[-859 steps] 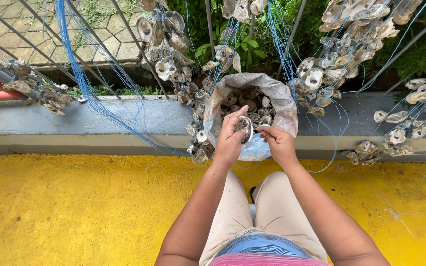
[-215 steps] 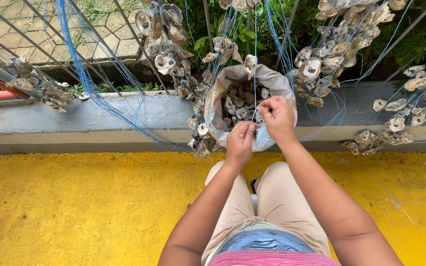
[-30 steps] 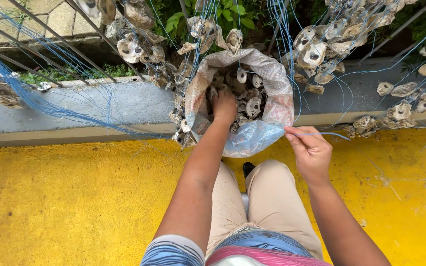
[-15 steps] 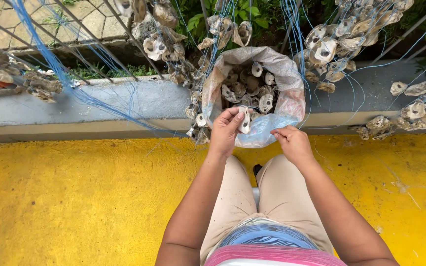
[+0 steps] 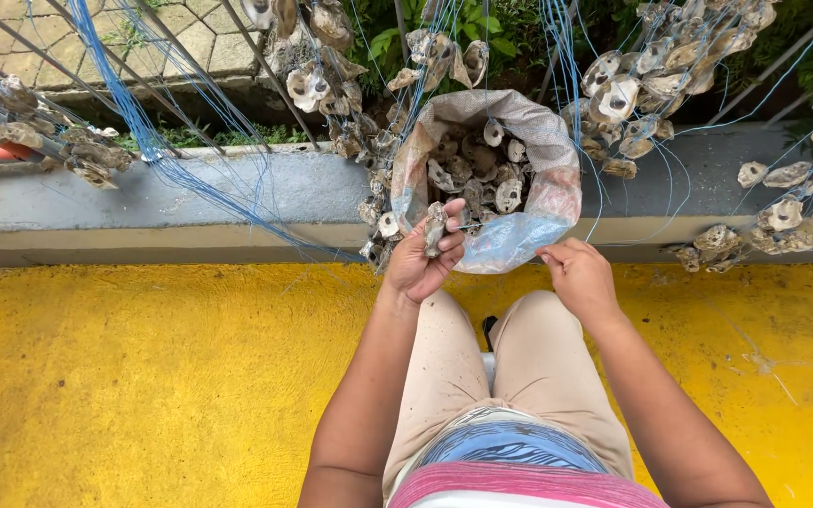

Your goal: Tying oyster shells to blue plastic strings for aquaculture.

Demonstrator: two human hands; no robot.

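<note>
My left hand [image 5: 422, 261] holds a grey oyster shell [image 5: 436, 227] just in front of an open woven sack [image 5: 519, 240] full of more shells. My right hand [image 5: 578, 277] is closed beside the sack's lower rim, pinching a thin blue line [image 5: 591, 209] that rises toward the strung shells above. The sack leans against a grey concrete ledge [image 5: 143, 198]. My knees in beige trousers [image 5: 519, 376] sit right below both hands.
Strings of oyster shells [image 5: 632, 89] on blue lines hang from a metal railing [image 5: 256, 66] along the ledge, with more clusters at the left [image 5: 68, 150] and right [image 5: 783, 212]. The floor [image 5: 143, 376] is painted yellow. Green plants grow behind the railing.
My left hand has come out of the sack with a shell and drawn back toward me. My right hand has moved in closer to the sack's rim.
</note>
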